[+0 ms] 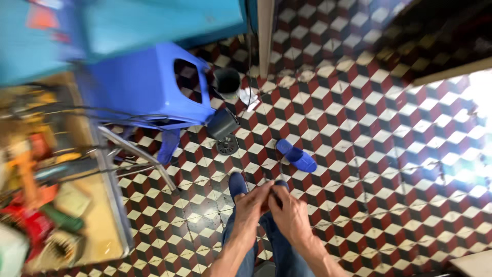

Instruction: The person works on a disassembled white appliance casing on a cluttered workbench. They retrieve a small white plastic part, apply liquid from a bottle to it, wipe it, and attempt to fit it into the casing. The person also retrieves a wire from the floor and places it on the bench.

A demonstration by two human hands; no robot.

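The left hand (252,203) and the right hand (288,209) meet low in the middle of the view, above the person's blue-trousered legs (279,251). Their fingers (264,192) touch one another, curled in and pinched together at the tips; whether anything small sits between them I cannot tell, as the spot is blurred. Just beyond the hands, the toes of two dark blue shoes (237,183) rest on the floor (369,133), which is tiled in a cube pattern of red, black and white.

Near the shoes, a little further out and to the right, lies a single blue slipper (297,155). Ahead of the hands a round floor drain (227,145) shows, with a dark tilted cup (223,123) just above it and a dark upright bucket (227,82) further back. To their left stands a blue plastic stool (148,84), another blue slipper (168,146) partly under it. At the far left a metal-legged worktop (102,225) carries blurred tools (36,205) in red, orange and green. Bright glare falls on the floor at the right edge.
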